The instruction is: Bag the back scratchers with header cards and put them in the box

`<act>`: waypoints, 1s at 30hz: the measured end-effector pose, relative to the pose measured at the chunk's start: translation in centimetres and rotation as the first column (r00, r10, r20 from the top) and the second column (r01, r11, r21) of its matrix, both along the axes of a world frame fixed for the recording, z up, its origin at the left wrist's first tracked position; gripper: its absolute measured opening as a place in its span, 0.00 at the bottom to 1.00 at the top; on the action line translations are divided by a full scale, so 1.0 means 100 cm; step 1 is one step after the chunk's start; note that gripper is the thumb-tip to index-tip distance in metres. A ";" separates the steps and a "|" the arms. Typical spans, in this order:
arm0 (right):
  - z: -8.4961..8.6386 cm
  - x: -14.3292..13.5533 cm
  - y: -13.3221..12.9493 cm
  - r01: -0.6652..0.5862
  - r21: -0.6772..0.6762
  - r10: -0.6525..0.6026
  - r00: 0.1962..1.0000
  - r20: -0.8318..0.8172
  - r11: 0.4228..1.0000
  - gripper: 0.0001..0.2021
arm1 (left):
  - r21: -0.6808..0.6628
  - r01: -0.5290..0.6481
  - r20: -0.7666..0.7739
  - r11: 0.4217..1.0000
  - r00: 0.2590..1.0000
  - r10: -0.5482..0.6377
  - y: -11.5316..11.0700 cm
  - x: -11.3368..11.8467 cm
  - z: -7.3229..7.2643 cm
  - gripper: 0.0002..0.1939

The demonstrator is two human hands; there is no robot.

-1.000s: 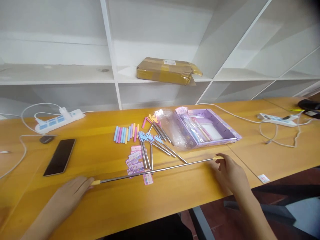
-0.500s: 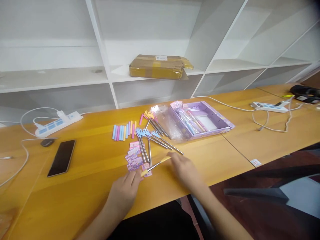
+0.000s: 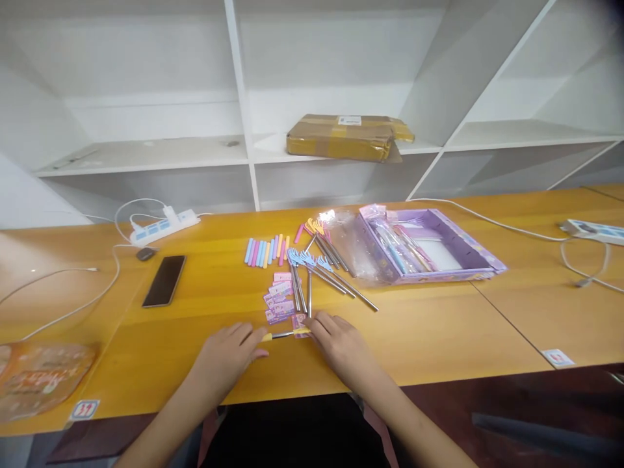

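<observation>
A metal rod with yellow ends (image 3: 283,335) lies level between my two hands, low over the table. My left hand (image 3: 231,354) is closed on its yellow left end. The fingers of my right hand (image 3: 338,341) pinch its yellow right end. Just beyond are pink and purple cards (image 3: 280,309) in a loose pile. Behind them, metal rods with blue claw-shaped heads (image 3: 305,259) fan out, and others with yellow and pink heads (image 3: 316,227) lie further back. Several coloured tubes (image 3: 266,252) stand in a row left of the rods, lying flat.
At the right, an open purple box (image 3: 453,240) holds wrapped items beside clear plastic (image 3: 346,247). A phone (image 3: 164,281), a power strip (image 3: 166,226) and cables are at the left. An orange packet (image 3: 46,380) lies front left. A taped carton (image 3: 344,138) sits on the shelf.
The view has swung left. My right hand has come closer to my left hand, and the rod between them has gone from slanted to nearly level.
</observation>
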State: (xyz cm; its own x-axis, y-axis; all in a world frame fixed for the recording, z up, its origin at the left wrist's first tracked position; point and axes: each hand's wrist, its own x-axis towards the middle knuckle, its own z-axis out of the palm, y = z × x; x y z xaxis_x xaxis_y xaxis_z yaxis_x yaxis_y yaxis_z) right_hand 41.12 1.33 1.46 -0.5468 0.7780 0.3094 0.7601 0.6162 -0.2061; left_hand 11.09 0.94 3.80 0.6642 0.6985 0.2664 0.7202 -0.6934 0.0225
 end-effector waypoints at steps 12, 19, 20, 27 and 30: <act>-0.007 0.048 0.005 0.278 0.275 -0.294 0.956 0.017 0.920 0.20 | 0.092 -0.071 -0.036 0.993 0.997 0.075 0.022 -0.057 0.013 0.11; -0.013 0.194 0.039 0.629 0.417 -0.683 0.730 -0.025 0.656 0.17 | 0.122 -0.234 0.049 0.965 0.972 0.229 0.029 -0.151 0.028 0.13; -0.017 0.213 0.041 0.671 0.405 -0.718 0.694 -0.050 0.621 0.17 | 0.122 -0.240 0.073 0.963 0.970 0.232 0.026 -0.158 0.028 0.14; -0.051 0.254 0.023 0.734 -0.019 -0.734 0.679 -0.007 0.679 0.19 | -0.005 -0.258 0.120 0.966 0.959 0.257 0.013 -0.155 -0.007 0.19; -0.056 0.247 0.011 0.752 -0.137 -0.761 0.649 -0.018 0.644 0.20 | -0.063 -0.272 0.107 0.960 0.955 0.277 0.009 -0.152 -0.014 0.19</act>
